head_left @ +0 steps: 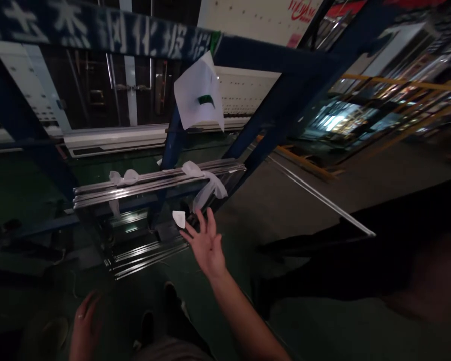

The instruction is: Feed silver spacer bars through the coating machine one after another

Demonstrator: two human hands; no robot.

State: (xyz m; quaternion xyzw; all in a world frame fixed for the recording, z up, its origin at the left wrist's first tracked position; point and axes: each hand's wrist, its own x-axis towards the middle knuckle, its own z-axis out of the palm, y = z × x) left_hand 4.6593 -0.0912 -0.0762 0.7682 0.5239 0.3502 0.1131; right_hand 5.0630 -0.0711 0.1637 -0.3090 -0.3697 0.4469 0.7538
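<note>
The blue steel frame (259,56) spans from 9 to 1 o'clock, and a person in dark clothing (315,271) is seen at 4 o'clock. The upper bundle of metal strips (160,183) lies at 9 o'clock, with white wrap (212,184) tied around it; lower strips (150,261) are seen at 8 o'clock. A white sheet (195,95) hangs at 11 o'clock. The right hand (208,250) is held between 6 and 7 o'clock, fingers and thumb spread apart, palm largely in view. The left hand (85,321) is located at 8 o'clock; its finger spacing is blurred and cannot be told. The small white piece (179,219) is located at 10 o'clock from the right palm, just beside the outer fingertips; contact cannot be confirmed. In judgement, the piece, apparently light and thin, is best controlled by its edge between thumb and finger pads, at slow speed. Knuckles should be kept clear of strip ends, and the wrap should not be snagged.
</note>
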